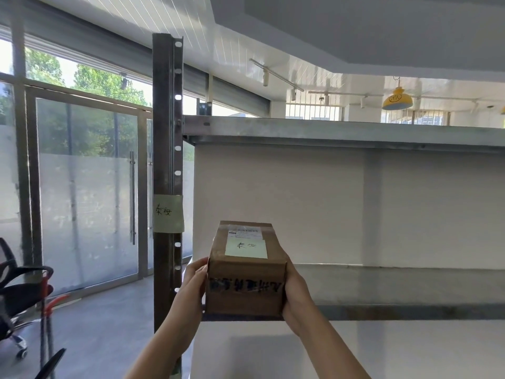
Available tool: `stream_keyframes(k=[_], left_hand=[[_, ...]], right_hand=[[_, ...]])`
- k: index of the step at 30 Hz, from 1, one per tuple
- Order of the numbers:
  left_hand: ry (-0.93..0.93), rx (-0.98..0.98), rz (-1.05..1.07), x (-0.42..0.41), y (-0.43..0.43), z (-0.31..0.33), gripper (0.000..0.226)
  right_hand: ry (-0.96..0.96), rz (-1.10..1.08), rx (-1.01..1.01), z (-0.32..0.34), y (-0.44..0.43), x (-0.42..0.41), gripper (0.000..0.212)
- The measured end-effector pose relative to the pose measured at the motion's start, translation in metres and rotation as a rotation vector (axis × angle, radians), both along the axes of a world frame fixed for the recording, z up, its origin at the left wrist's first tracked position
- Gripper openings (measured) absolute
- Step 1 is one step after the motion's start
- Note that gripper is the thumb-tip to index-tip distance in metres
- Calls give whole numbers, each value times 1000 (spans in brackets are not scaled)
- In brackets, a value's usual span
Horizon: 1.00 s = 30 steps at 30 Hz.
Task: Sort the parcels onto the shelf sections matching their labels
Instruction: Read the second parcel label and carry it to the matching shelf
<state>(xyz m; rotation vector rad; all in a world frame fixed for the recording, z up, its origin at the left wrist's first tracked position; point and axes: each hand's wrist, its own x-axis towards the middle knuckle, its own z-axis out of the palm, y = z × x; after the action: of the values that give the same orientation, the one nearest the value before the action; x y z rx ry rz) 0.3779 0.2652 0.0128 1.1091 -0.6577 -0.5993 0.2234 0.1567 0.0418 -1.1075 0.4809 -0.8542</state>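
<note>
Before grey shelf (396,285), left hand (194,280) and right hand (296,294) grip brown parcel (246,296) (pale handwritten note (246,248) atop).

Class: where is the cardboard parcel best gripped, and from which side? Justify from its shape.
Grip the cardboard parcel by its two flat side walls, one hand from each side, as the left hand and right hand do: parallel faces suit clamping, leaving the label visible.
</note>
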Motion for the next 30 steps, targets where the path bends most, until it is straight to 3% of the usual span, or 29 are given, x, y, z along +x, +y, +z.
stream_keyframes(k=[8, 17, 21, 24, 30], left_hand=[[-6, 7, 21, 2, -3, -6, 23], [-16, 26, -96, 4, -12, -8, 40], [11, 10, -100, 10, -19, -17, 41], [-14, 28, -106, 14, -21, -21, 46], [-37, 59, -112, 15, -23, -17, 55]], right_hand=[[22, -3, 17, -6, -9, 12, 31], [111, -59, 20, -13, -23, 15, 38], [138, -114, 27, -17, -30, 23, 51], [153, -120, 27, -15, -30, 23, 38], [199, -97, 59, -12, -33, 21, 40]])
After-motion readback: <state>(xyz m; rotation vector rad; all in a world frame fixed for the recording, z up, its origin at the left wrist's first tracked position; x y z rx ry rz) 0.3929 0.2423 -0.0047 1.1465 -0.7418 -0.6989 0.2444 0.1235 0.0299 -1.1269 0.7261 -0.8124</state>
